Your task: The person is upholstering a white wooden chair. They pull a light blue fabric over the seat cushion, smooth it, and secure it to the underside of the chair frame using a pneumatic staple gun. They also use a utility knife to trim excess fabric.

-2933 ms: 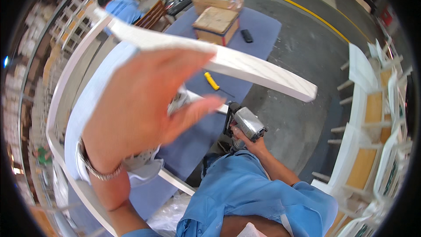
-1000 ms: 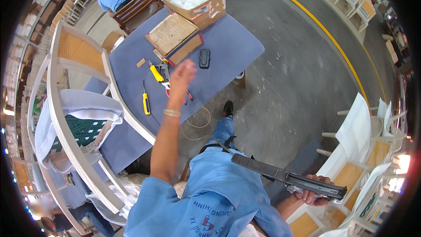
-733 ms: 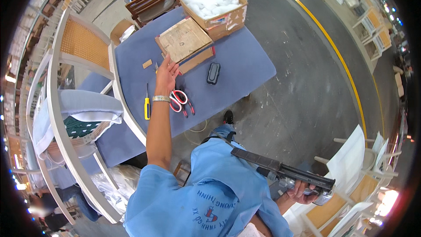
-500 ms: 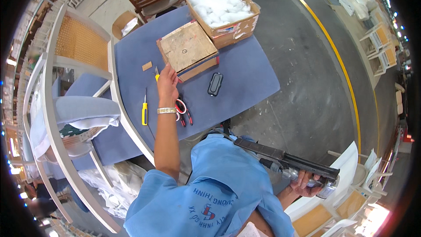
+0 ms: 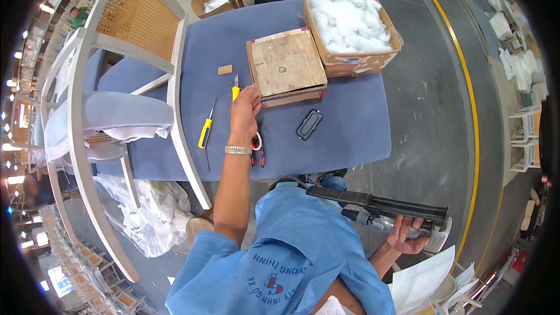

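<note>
A grey pneumatic staple gun (image 5: 396,210) with a long black magazine is in my right hand (image 5: 405,234), whose fingers wrap round its body at the lower right. My left hand (image 5: 246,105), a bracelet at its wrist, is at the near left corner of a box with a worn wooden lid (image 5: 286,64). Its fingers are closed at the lid's edge, and a dark gap shows under the lid's front. Beside those fingers lies a yellow utility knife (image 5: 235,90). Red-handled pliers (image 5: 261,157) and white-and-red scissors (image 5: 256,141) lie partly behind my left wrist.
A yellow screwdriver (image 5: 205,133), a small tan block (image 5: 225,69) and a black oblong case (image 5: 309,125) lie on the blue-covered table (image 5: 350,131). A carton of white stuffing (image 5: 350,23) stands behind. On the left is a pale chair frame (image 5: 76,111) with cane back.
The view has shifted, so the table and boxes sit farther right and the chair looks more upright. My left hand stays at the box corner; my right still holds the staple gun.
</note>
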Available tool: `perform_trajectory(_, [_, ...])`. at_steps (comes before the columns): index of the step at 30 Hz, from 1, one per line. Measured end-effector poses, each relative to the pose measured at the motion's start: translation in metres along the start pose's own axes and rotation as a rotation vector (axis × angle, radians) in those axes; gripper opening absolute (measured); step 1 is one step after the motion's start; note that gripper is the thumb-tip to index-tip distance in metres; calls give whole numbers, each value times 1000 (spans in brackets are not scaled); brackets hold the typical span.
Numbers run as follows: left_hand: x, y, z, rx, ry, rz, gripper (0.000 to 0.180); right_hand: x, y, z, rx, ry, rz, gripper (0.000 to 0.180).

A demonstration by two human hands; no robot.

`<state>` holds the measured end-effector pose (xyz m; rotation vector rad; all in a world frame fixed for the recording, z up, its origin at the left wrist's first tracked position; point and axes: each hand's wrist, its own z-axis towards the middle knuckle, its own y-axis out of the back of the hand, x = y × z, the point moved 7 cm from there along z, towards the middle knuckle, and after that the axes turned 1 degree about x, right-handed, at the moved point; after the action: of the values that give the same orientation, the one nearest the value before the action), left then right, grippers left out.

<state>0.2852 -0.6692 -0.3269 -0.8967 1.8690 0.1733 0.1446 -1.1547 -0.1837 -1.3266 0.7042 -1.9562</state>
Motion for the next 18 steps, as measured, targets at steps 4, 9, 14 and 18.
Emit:
perform_trajectory(4, [-5, -6, 5, 3, -6, 132, 40, -5, 2, 12, 13, -17, 1, 57])
perform_trajectory(9, [-16, 5, 11, -5, 118, 25, 47, -2, 9, 2, -17, 12, -99, 57])
perform_trajectory(14, [-31, 20, 57, 321, 155, -286, 33, 2, 24, -11, -81, 13, -142, 60])
perform_trajectory(18, [-41, 15, 101, 396, 88, -415, 28, 2, 12, -3, -48, 16, -143, 61])
